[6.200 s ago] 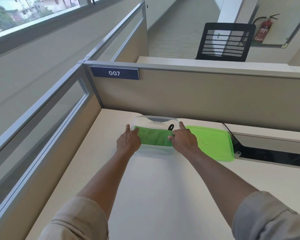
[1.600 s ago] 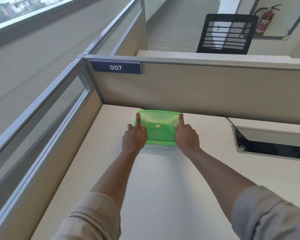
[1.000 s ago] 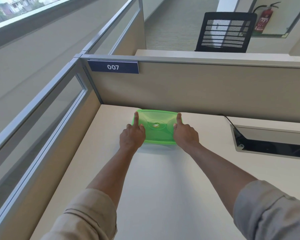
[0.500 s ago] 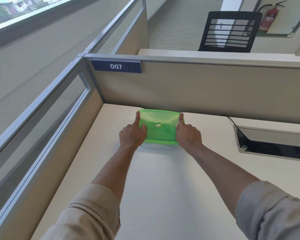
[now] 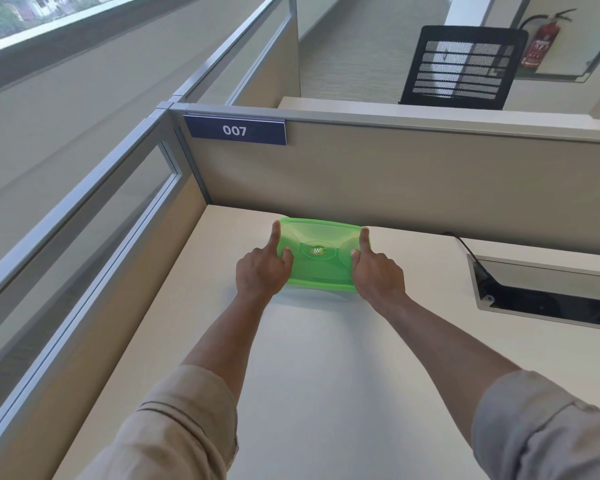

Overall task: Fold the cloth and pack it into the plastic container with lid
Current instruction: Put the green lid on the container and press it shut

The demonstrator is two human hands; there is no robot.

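Left hand [image 5: 262, 273] at the left short edge of the translucent green plastic lid [image 5: 321, 259]: index finger stretched forward along that edge, thumb pressed on the lid top, remaining fingers curled, closing on nothing. The lid sits on the rectangular plastic container, far end of the cream desk [image 5: 312, 375], close to the beige partition with the dark blue "007" nameplate [image 5: 234, 130]. Cloth not visible. A round logo lies between the two thumbs. Right hand [image 5: 378, 277] mirrors the left at the right edge: index extended, thumb on lid. Right of those fingers, well apart, a recessed grey cable tray [image 5: 548, 292].
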